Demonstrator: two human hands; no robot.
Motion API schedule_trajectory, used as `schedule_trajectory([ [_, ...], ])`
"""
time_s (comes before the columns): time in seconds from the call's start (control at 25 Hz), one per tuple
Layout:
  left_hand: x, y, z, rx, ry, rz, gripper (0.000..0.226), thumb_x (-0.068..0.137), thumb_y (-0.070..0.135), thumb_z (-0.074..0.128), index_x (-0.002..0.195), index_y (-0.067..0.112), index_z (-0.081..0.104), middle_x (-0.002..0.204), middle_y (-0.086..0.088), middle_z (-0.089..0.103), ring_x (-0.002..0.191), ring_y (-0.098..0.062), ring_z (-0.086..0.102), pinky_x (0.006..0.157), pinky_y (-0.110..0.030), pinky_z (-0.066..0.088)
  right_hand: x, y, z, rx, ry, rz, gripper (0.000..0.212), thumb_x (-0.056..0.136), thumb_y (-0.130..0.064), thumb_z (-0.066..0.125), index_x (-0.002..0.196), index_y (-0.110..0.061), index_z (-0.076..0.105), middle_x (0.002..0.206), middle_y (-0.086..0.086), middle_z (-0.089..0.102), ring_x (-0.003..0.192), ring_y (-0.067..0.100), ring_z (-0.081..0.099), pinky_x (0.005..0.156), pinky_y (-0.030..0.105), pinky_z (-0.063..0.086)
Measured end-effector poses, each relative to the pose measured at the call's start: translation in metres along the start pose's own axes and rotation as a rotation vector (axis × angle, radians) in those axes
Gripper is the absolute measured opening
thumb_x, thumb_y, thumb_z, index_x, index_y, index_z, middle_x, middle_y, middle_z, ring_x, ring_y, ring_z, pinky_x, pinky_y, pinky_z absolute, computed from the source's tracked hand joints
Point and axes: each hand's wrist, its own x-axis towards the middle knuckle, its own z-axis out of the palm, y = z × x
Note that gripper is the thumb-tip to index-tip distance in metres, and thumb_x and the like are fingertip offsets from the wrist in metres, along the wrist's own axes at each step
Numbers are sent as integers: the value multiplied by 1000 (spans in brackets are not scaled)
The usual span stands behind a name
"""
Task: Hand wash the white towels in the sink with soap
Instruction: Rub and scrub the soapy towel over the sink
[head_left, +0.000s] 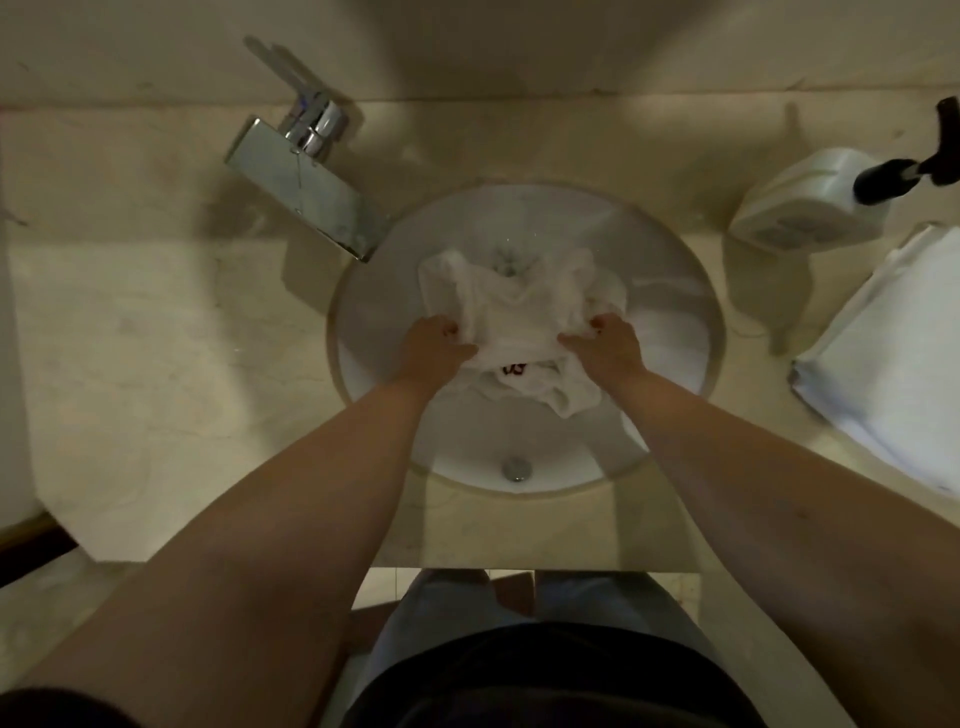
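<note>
Towels (519, 317) lay bunched in the middle of the sink (374, 291), where we gripped them: our left hand (434, 345) and right hand (605, 345) curled their fingers into the wet cloth, the faucet (301, 179) beyond the sink's rim.

Off to your right, a white wall dispenser (808, 205) hangs above a folded stack of white cloth (893, 374) on the beige marble counter (156, 364).

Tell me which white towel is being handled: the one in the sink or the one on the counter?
The crumpled towel in the sink; both the left hand and right hand grip it. The folded towel lies untouched on the counter at right.
</note>
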Motion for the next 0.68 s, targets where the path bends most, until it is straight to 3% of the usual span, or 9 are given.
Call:
schedule_trajectory([
  [0.08,2,5,8,81,66,33,26,88,20,67,71,12,50,80,-8,54,86,-34,62,66,-30,35,2,2,6,-107,16,30,70,81,-43,75,133,-3,50,131,13,57,121,33,54,100,41,44],
  [0.2,-5,18,15,-145,96,-25,15,96,16,49,84,6,48,90,-17,56,87,-33,56,70,-35,37,-2,-1,9,-157,22,-71,44,94,-32,60,125,-2,56,125,16,60,116,34,55,87,33,42],
  [0.32,-11,20,17,-567,84,-180,35,93,26,66,114,-1,62,111,-15,67,103,-30,64,89,-39,52,-17,-7,2,291,-11,-39,23,96,-21,54,107,-4,64,104,12,67,95,29,63,71,30,46],
  [0.44,-27,18,19,-788,56,-285,64,70,35,88,117,-3,66,111,-13,71,101,-28,68,92,-40,55,-43,-10,-7,650,-85,50,23,95,-24,61,111,-10,66,97,3,72,89,23,71,71,29,56],
  [0.52,-37,24,17,-794,60,-276,79,67,45,86,123,-4,63,123,-17,67,108,-31,66,97,-42,53,-61,-9,-9,750,-136,63,31,90,-22,71,114,-3,67,101,8,74,85,20,74,70,29,60],
  [0.6,-55,34,6,-606,123,-235,67,90,47,68,132,-4,57,130,-16,62,118,-33,61,99,-35,48,-78,-7,-12,743,-78,87,38,85,-18,76,115,3,66,104,13,72,76,18,73,64,26,58],
  [0.68,-69,37,-4,-508,211,-131,59,99,46,54,133,-3,56,132,-20,61,124,-34,57,98,-32,42,-92,-6,-18,632,42,103,46,87,-28,74,120,3,64,108,14,70,81,22,69,70,28,54],
])
